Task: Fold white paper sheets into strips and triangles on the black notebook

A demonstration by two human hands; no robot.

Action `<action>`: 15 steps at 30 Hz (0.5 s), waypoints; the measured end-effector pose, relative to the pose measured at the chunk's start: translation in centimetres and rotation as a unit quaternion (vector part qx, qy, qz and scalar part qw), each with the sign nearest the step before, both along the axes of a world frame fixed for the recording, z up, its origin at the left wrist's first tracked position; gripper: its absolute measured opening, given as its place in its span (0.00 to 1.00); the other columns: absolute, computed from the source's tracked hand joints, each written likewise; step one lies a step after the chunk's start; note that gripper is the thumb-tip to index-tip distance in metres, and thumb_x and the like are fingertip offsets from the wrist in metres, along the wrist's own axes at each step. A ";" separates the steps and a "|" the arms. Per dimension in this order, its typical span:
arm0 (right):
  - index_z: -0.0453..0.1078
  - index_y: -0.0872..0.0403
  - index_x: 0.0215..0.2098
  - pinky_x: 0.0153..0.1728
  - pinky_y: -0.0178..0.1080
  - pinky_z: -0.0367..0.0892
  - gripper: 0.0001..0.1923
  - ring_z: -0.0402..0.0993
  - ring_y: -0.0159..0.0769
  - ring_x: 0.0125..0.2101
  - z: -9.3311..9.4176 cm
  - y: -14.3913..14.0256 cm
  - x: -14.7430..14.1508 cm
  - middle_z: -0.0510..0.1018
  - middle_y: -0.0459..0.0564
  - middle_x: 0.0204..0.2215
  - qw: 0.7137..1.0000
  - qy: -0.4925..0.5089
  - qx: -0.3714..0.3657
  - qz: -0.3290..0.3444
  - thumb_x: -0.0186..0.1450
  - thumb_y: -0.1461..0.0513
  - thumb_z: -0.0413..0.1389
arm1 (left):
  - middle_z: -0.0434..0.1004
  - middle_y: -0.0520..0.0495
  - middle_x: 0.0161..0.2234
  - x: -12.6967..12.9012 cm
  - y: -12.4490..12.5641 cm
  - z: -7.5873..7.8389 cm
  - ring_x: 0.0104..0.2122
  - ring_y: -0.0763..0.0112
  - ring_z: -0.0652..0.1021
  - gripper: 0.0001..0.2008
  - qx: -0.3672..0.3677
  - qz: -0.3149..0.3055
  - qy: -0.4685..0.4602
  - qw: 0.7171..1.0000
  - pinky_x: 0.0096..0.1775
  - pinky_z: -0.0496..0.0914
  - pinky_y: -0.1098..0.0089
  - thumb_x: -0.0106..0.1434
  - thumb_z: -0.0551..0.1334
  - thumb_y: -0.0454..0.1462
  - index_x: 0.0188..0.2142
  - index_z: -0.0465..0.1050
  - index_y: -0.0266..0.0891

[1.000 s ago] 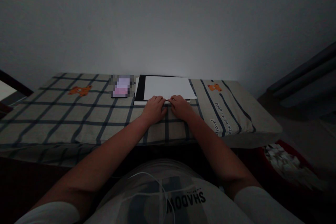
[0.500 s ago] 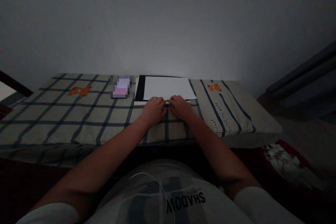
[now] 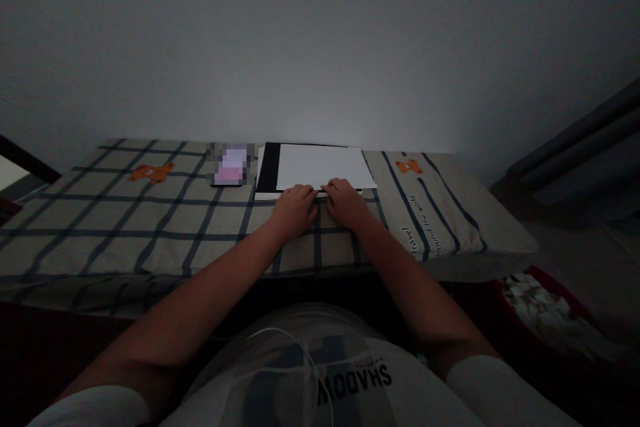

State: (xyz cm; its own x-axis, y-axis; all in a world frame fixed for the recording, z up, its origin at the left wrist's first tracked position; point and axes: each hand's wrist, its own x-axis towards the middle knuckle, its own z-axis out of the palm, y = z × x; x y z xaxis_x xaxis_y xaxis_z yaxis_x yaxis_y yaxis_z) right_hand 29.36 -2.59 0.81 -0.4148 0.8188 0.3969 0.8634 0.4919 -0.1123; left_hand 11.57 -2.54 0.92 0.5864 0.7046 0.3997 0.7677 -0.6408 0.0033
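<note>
A white sheet of paper (image 3: 323,165) lies on a dark, flat board or folder (image 3: 271,167), slightly askew to it. White layers show under the dark piece along its left and near edges. My left hand (image 3: 295,208) is at the paper's near edge, its fingers bent and closed on it. Close beside it, my right hand (image 3: 346,202) pinches the same edge, with both thumbs nearly meeting. The fingertips partly cover that edge, so how it is bent there cannot be made out.
A plaid cloth with bear prints covers the table (image 3: 165,227), which stands against a grey wall (image 3: 320,47). Left of the paper lies a phone (image 3: 231,167) with a blurred screen. A red container with pale cloth (image 3: 540,307) sits low at the right.
The sheet of paper has shifted slightly to the right on the dark piece, and more of the dark strip shows at its left. My right fingers have moved up a little.
</note>
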 end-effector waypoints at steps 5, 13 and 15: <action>0.66 0.62 0.55 0.50 0.45 0.61 0.21 0.62 0.44 0.48 -0.2 0.2 -0.2 0.71 0.60 0.47 1.000 -0.012 -0.009 0.026 0.65 0.67 0.47 | 0.71 0.40 0.48 0.0 0.1 0.0 0.48 0.57 0.70 0.17 -0.005 -0.008 0.005 1.000 0.50 0.64 0.58 0.63 0.55 0.37 0.51 0.68 0.34; 0.69 0.61 0.52 0.50 0.44 0.61 0.18 0.62 0.43 0.47 -0.4 0.2 -0.1 0.71 0.58 0.45 1.000 -0.005 -0.007 0.017 0.64 0.67 0.49 | 0.71 0.40 0.50 0.1 -0.1 0.0 0.50 0.56 0.69 0.18 0.004 0.012 0.003 1.000 0.49 0.65 0.57 0.63 0.55 0.37 0.52 0.68 0.35; 0.69 0.60 0.51 0.50 0.44 0.61 0.18 0.62 0.43 0.47 -0.3 0.2 -0.1 0.71 0.58 0.45 1.000 -0.006 -0.010 0.012 0.64 0.67 0.49 | 0.71 0.39 0.50 0.1 0.0 -0.2 0.50 0.56 0.69 0.18 0.002 0.013 -0.001 1.000 0.50 0.65 0.57 0.63 0.55 0.37 0.52 0.68 0.35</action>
